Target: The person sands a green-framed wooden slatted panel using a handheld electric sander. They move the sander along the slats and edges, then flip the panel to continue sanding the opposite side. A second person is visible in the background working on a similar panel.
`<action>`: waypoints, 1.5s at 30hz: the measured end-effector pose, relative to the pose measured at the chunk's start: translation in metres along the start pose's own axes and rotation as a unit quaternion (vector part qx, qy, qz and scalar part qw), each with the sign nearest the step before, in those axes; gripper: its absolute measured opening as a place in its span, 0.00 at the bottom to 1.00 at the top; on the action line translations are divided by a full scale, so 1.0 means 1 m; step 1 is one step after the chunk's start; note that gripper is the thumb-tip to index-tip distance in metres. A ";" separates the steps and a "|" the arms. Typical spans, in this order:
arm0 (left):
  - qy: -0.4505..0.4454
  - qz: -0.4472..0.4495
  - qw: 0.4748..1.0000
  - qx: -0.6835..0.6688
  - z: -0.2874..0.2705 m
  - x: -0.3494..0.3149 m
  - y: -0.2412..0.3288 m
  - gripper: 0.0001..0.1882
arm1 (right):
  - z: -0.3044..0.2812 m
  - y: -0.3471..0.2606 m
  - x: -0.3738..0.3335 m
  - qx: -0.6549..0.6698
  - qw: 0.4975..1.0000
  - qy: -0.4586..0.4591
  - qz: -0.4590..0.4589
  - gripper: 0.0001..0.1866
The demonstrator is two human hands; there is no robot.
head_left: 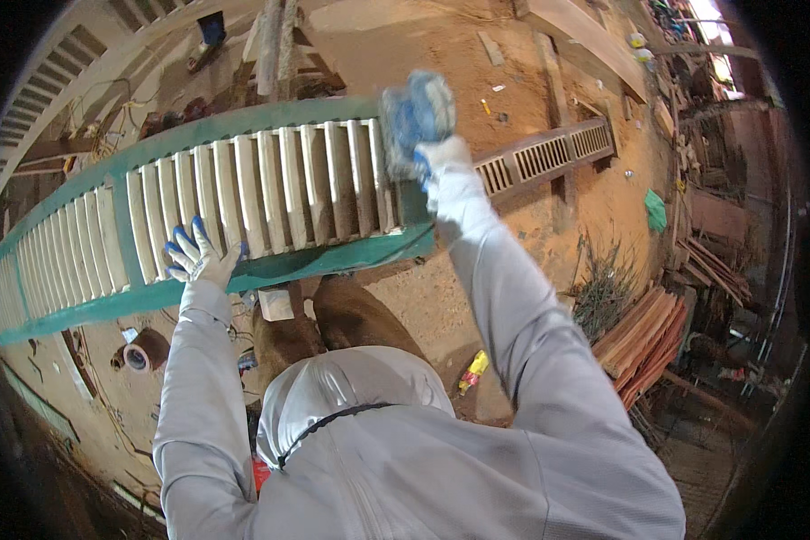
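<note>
A long louvered shutter with a green frame and cream slats lies across the view in front of me. My left hand, in a white glove with blue fingertips, rests with fingers spread on the near rail and slat ends. At the shutter's right end, my right hand, gloved too, is closed on a blue power sander. Motion smears the sander and the hand. It sits over the frame's end piece; its underside is hidden, so I cannot tell whether it touches the wood.
A brown slatted panel lies beyond my right forearm. Stacked reddish boards are at the right, next to a dry bush. A yellow bottle lies on the sandy ground near me. Another slatted panel stands at the far left.
</note>
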State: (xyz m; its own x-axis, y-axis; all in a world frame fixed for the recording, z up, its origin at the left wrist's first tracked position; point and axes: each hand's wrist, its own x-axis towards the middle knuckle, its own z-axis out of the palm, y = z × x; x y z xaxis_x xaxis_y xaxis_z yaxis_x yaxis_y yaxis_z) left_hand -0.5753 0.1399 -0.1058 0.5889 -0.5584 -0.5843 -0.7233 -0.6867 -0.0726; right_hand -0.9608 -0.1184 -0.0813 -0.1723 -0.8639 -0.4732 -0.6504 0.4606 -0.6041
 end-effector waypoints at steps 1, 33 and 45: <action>-0.009 -0.002 1.000 0.004 -0.002 -0.002 -0.002 0.61 | 0.003 -0.020 0.014 0.004 0.998 0.027 -0.053 0.16; 0.342 0.004 0.939 -0.048 0.035 -0.010 0.019 0.28 | -0.019 0.013 0.077 -0.003 0.988 0.118 -0.100 0.07; 0.318 -0.031 0.948 -0.004 0.035 -0.008 0.017 0.28 | -0.006 0.052 -0.082 0.040 0.994 0.087 -0.055 0.19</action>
State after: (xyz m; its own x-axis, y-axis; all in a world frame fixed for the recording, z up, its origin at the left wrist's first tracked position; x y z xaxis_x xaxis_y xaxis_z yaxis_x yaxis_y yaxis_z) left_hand -0.6049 0.1489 -0.1312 0.7297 -0.6833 0.0254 -0.6796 -0.7288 -0.0832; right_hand -0.9845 -0.0248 -0.0697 -0.2326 -0.9290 -0.2877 -0.6128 0.3697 -0.6984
